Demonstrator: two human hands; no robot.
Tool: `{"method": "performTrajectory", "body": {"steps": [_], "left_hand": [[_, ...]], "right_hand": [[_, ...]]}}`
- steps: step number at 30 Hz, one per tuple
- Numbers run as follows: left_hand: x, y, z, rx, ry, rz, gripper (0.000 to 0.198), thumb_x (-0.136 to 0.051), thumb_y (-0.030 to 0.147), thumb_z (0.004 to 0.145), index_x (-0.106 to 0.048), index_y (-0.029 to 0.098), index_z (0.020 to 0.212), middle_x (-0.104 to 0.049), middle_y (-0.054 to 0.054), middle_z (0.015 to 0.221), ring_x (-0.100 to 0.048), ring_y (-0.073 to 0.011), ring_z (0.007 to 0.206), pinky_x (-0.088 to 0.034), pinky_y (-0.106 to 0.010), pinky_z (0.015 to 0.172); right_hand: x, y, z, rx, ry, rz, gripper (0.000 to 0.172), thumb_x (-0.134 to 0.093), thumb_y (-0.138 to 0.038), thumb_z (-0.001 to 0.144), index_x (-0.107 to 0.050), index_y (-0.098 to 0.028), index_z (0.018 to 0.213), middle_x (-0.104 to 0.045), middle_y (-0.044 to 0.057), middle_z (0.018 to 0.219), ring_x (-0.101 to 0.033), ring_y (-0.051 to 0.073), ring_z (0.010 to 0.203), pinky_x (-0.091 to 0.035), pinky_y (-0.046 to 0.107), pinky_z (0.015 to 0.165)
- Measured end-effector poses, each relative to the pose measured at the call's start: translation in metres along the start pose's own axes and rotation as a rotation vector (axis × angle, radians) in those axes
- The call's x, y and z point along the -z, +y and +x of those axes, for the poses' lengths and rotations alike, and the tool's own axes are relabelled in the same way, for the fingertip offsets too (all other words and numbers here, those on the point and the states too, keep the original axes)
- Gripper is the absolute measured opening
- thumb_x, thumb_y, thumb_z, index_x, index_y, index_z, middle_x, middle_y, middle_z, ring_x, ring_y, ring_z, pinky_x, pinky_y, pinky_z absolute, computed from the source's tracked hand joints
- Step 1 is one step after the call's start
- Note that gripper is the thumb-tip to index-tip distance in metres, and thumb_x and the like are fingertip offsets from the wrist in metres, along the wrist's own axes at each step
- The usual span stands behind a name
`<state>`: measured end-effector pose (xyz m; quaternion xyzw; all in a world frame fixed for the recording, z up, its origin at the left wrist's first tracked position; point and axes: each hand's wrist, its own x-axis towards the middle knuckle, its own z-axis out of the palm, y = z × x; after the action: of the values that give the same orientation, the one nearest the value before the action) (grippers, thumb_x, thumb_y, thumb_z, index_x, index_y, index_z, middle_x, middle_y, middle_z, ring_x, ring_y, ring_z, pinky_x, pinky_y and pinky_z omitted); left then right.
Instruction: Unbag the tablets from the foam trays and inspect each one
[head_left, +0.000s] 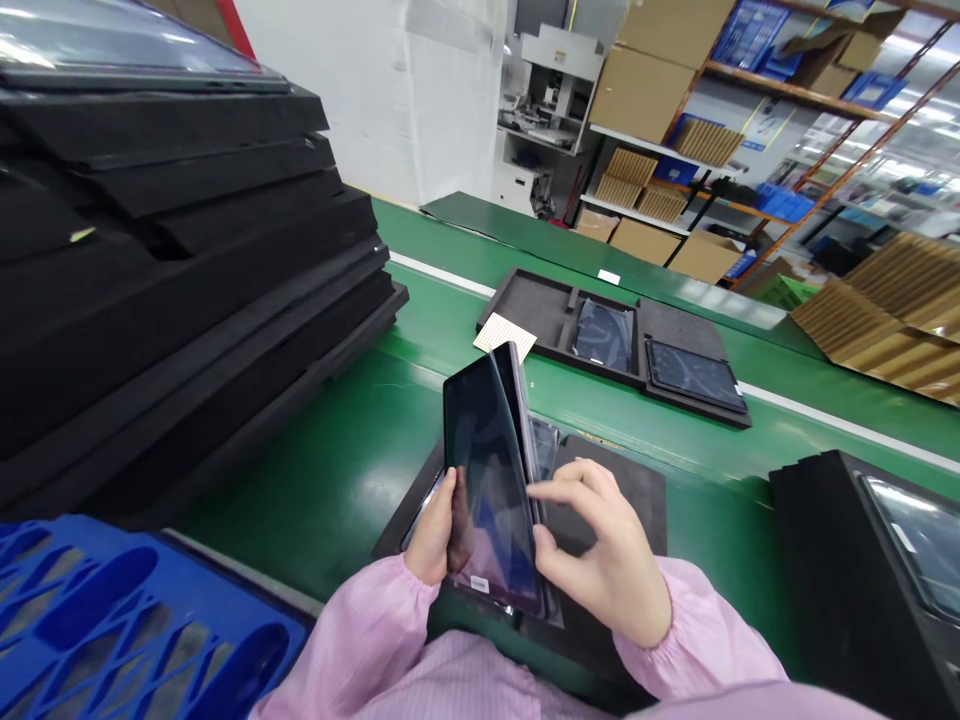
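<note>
A tablet (pixel 487 480) with a glossy dark screen stands tilted upright in front of me, a small white label near its lower edge. Behind its right side a second thin dark panel (pixel 513 375) fans out at an angle. My left hand (pixel 435 530) is closed around the tablet's left edge, its fingers partly hidden behind it. At the right edge is my right hand (pixel 600 545), index finger and thumb apart, their tips at or against the edge. Below lies a black foam tray (pixel 637 490), partly covered by my hands and the tablet.
Tall stacked black foam trays (pixel 187 220) rise at left, above a blue plastic crate (pixel 135 620). Another foam tray (pixel 525 300) across the green bench (pixel 330 450) holds two dark screens; a perforated pale card (pixel 504 335) leans there. More stacked trays (pixel 817 540) stand at right.
</note>
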<state>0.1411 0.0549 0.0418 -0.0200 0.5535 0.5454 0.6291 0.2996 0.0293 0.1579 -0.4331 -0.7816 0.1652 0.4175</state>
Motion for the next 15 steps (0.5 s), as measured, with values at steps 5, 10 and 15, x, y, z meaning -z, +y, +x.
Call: {"method": "performTrajectory", "body": {"steps": [5, 10, 15], "left_hand": [[0.001, 0.005, -0.008, -0.009, -0.013, 0.077, 0.016, -0.065, 0.025, 0.089, -0.071, 0.022, 0.075, -0.079, 0.001, 0.083, -0.071, -0.0200, 0.109, -0.049, -0.030, 0.105], [0.006, 0.003, -0.007, 0.068, -0.114, 0.025, 0.020, -0.062, 0.041, 0.089, -0.076, 0.025, 0.086, -0.080, -0.004, 0.101, -0.067, -0.0260, 0.120, -0.054, -0.037, 0.100], [0.025, -0.019, 0.022, 0.033, -0.334, -0.028, 0.038, -0.070, 0.068, 0.070, -0.078, 0.037, 0.090, -0.076, -0.002, 0.118, -0.059, -0.0320, 0.130, -0.051, -0.043, 0.103]], "right_hand": [[-0.007, 0.017, -0.004, -0.365, -0.102, 0.477, 0.046, -0.055, -0.025, 0.091, -0.048, -0.026, 0.136, -0.064, 0.007, 0.109, -0.066, 0.015, 0.076, -0.057, 0.029, 0.069], [-0.011, 0.032, -0.006, -0.499, -0.371, 0.510, 0.030, -0.068, -0.031, 0.081, -0.065, -0.021, 0.110, -0.071, 0.005, 0.099, -0.066, 0.025, 0.093, -0.054, 0.041, 0.091], [-0.010, 0.080, 0.023, -0.771, -0.241, 0.790, 0.034, -0.081, -0.042, 0.067, -0.069, -0.018, 0.087, -0.069, 0.002, 0.077, -0.065, 0.020, 0.072, -0.056, 0.034, 0.071]]}}
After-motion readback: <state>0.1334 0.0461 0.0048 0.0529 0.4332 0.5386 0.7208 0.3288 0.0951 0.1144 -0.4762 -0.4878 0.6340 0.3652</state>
